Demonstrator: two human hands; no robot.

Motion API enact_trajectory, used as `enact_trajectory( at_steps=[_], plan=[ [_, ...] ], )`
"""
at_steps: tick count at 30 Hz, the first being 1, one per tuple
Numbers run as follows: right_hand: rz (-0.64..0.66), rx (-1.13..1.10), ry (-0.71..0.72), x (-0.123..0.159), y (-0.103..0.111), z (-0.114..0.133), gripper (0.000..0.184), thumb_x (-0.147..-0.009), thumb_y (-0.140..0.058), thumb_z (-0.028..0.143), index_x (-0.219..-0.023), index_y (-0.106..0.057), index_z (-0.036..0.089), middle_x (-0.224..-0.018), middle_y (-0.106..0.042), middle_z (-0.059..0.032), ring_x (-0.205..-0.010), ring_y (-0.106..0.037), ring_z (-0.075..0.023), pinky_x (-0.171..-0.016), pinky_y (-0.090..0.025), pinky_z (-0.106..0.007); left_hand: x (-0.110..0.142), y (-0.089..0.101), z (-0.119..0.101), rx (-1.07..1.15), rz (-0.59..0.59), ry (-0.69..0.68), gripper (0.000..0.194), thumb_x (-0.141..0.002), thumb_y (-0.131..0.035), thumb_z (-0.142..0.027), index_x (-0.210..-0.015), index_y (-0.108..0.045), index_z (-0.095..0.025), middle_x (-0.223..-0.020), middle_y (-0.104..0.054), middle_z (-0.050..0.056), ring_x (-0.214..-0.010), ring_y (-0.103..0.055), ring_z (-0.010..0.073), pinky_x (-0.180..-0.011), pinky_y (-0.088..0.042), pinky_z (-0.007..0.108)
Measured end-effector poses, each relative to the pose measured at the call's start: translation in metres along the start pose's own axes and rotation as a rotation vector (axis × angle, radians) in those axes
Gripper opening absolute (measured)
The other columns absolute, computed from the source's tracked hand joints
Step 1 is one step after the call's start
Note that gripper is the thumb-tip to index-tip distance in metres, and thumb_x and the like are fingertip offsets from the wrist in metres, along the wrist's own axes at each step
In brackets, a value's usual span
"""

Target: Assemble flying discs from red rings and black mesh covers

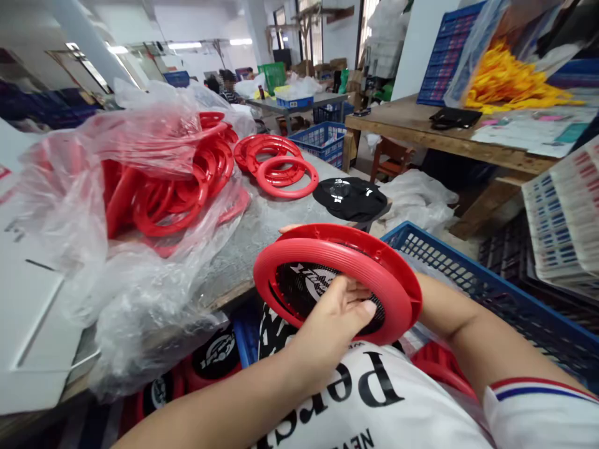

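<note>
Two red plastic rings are held tilted in front of my shirt, one behind the other and partly apart. Black mesh fabric with a white printed logo fills their middle. My left hand reaches through the front ring's opening, its fingers curled against the mesh and the thumb near the ring's inner edge. From the right, my right arm passes behind the rings. Only a bit of my right hand shows at the upper left rim; the rest of it is hidden. A stack of black fabric discs lies on the table beyond.
Loose red rings lie on the grey table. A clear plastic bag spills more rings at left. A blue crate stands to my right. Finished-looking discs sit below the table edge. Behind is a wooden table.
</note>
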State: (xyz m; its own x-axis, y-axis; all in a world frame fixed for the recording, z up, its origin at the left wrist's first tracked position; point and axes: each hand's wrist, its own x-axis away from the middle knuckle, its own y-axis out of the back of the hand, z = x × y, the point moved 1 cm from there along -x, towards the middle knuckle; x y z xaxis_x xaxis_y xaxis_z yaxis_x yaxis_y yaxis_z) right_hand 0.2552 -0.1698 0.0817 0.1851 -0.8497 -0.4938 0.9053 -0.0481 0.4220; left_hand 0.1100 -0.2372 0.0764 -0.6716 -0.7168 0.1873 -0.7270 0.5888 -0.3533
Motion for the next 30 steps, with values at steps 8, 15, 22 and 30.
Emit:
enact_trajectory(
  at_steps=[8, 15, 22, 30],
  plan=[
    [0.646, -0.447, 0.18, -0.047, -0.069, -0.001, 0.033, -0.096, -0.059, 0.035, -0.127, -0.063, 0.027, -0.129, -0.066, -0.0006, -0.125, -0.059, -0.0141, -0.113, -0.043, -0.033, 0.074, 0.073, -0.053, -1.23, -0.246, -0.663, 0.025, -0.091, -0.061, -0.019, -0.112, -0.07, -0.027, -0.106, -0.072, 0.005, -0.097, -0.068, 0.0197, -0.087, -0.057, 0.034],
    [0.836, -0.488, 0.208, -0.044, -0.138, -0.035, 0.037, -0.085, -0.073, 0.035, -0.117, -0.066, 0.018, -0.129, -0.064, -0.0091, -0.125, -0.058, -0.0207, -0.112, -0.043, -0.04, 0.084, 0.118, -0.031, -1.687, -0.35, -0.814, 0.026, -0.085, -0.07, -0.025, -0.11, -0.066, -0.024, -0.124, -0.064, 0.011, -0.117, -0.061, 0.029, -0.104, -0.048, 0.053],
    [0.953, -0.383, 0.302, -0.046, -0.107, -0.021, 0.028, -0.083, -0.074, 0.034, -0.107, -0.073, 0.022, -0.115, -0.071, -0.0038, -0.113, -0.065, -0.0196, -0.102, -0.052, -0.035, 0.075, 0.129, -0.025, -1.472, -0.205, -0.709, 0.008, -0.085, -0.065, -0.023, -0.078, -0.061, -0.021, -0.122, -0.069, 0.009, -0.121, -0.062, 0.0278, -0.104, -0.053, 0.05],
    [-0.089, -0.055, 0.085, -0.012, 0.021, -0.009, 0.026, -0.097, -0.054, 0.047, -0.091, -0.067, 0.025, -0.09, -0.068, -0.0039, -0.085, -0.066, -0.017, -0.079, -0.056, -0.037, 0.086, 0.104, -0.016, -1.407, -0.507, -0.672, 0.011, -0.084, -0.071, -0.027, -0.089, -0.062, -0.023, -0.113, -0.068, 0.007, -0.099, -0.067, 0.022, -0.086, -0.059, 0.036]
  ],
)
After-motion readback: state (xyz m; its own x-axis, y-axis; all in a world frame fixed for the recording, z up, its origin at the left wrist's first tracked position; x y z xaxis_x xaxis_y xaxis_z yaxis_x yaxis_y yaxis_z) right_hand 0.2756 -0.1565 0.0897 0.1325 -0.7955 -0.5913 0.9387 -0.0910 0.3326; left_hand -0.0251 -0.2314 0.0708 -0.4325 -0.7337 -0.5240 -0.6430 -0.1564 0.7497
